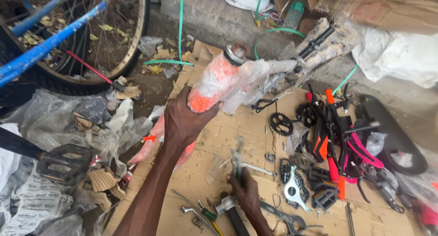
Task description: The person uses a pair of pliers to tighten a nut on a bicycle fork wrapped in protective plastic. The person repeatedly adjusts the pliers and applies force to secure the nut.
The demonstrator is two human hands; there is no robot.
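Flat daylight, soft shadows, slight motion blur

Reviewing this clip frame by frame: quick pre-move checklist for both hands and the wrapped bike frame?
1. Left hand grips the plastic-wrapped orange frame: ok.
2. Frame's head tube end bare of wrap: ok.
3. Right hand holds a metal tool: ok, but blurred, tool type cannot tell.
4. Tool touching frame: not ok, apart.
5. Loose chain and sprocket lie on the cardboard, apart from both hands: ok.
6. Frame's far end propped firmly: cannot tell.
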